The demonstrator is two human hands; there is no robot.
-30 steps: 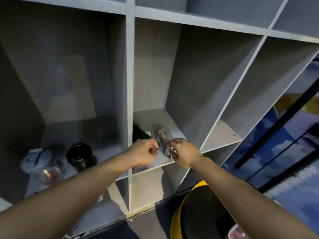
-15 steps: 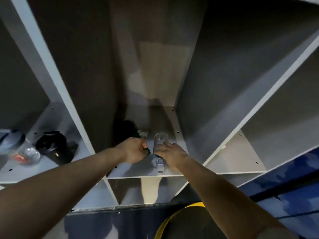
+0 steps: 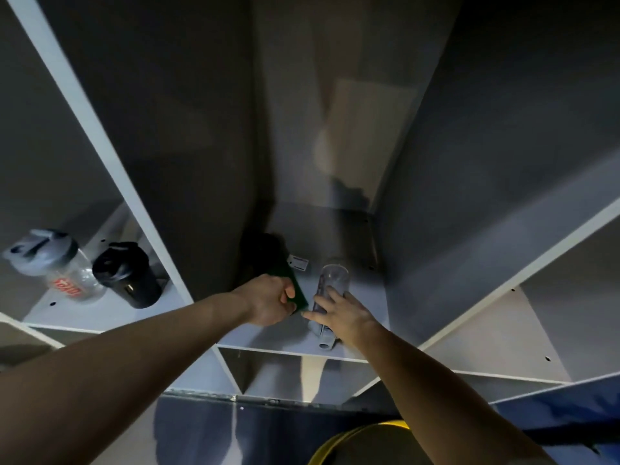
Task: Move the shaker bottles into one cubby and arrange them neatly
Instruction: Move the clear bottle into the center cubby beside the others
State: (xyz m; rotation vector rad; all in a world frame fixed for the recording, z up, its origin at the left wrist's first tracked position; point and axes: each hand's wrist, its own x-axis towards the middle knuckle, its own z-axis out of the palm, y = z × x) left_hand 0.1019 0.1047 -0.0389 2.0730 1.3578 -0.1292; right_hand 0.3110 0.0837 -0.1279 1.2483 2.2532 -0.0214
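Head view: clear shaker bottle overhangs cubby shelf edge.

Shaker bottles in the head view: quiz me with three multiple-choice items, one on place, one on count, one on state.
1. Where is the black shaker bottle?
A. left cubby
B. middle cubby
C. floor

2. How many bottles are in the left cubby?
A. one
B. two
C. four

3. How is the clear plastic shaker bottle under the right hand positioned?
A. standing upright
B. lying on its side
C. hanging

Answers:
1 A, it stands beside the clear grey-lidded shaker bottle.
2 B, only those two show there.
3 B, its length runs along the shelf; the left hand grips a dark green bottle.
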